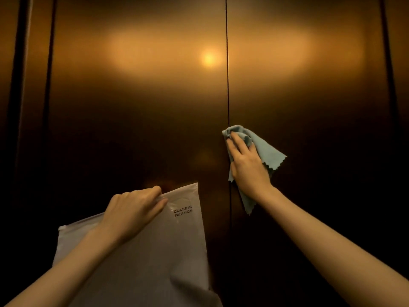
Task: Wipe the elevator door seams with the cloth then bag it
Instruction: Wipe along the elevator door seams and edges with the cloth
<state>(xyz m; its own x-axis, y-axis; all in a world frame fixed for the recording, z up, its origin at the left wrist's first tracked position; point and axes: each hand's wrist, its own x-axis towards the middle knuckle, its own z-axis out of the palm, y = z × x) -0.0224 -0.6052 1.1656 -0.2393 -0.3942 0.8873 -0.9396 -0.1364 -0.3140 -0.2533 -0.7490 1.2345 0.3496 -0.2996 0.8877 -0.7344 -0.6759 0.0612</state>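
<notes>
Bronze-coloured elevator doors fill the view, with the dark centre seam (227,85) running top to bottom. My right hand (245,162) presses a light blue cloth (265,149) against the door right at the seam, fingers laid over the bunched top; the cloth's loose corners hang below and to the right. My left hand (132,209) pinches the top edge of a frosted white zip bag (159,251) printed "CLASSIC FASHION", held flat in front of the left door panel, low in view.
A second vertical seam (52,85) marks the left door edge beside the dark frame, and another (386,63) runs at the far right. A warm lamp reflection (209,58) glows on the left panel.
</notes>
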